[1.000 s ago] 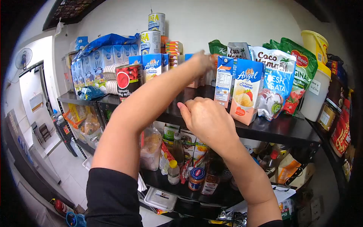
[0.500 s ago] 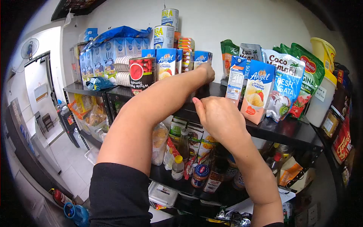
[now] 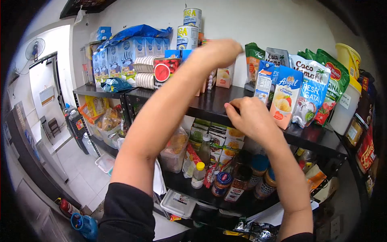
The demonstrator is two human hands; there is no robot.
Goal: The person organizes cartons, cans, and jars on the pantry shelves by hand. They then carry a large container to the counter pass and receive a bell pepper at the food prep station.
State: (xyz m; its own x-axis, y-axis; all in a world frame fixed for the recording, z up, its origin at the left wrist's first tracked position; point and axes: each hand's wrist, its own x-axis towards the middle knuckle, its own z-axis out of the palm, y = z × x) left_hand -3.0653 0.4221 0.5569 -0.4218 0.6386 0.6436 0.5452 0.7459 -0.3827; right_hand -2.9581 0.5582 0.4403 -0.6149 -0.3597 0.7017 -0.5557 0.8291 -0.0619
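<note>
Landmark: the front Angel carton [image 3: 286, 97], standing near the front edge of the upper shelf [image 3: 217, 99].

Hands: right hand [image 3: 256, 119] loosely curled, back to camera, just left of the landmark and lower. Left hand [image 3: 223, 52] raised, left of and behind the landmark, above a rear creamer carton [image 3: 224, 77]. Cannot tell whether either grasps anything; both palms are turned away.

Risks (judgement):
- The right knuckles lie close to the landmark and the side-turned carton [image 3: 264, 82] at its left. A sideways knock could tip either; the landmark, nearer the edge, might drop toward the peanut butter jars [image 3: 266, 183] below it.
- Left forearm passes in front of the tomato can [image 3: 161, 72], well left of the landmark. A low sweep could drag it forward.
- Mackerel cans [image 3: 188, 38], stacked left of and behind the landmark, could topple if an elbow or wrist catches them.

Hard to make out: left fingers, blurred. Forearm hides most of the items left of the rear carton; a pale knobbly strip there is unidentified. Contact between right hand and side-turned carton: uncertain. Coconut pouch [image 3: 308, 90], right of the landmark, partly covered by it.
</note>
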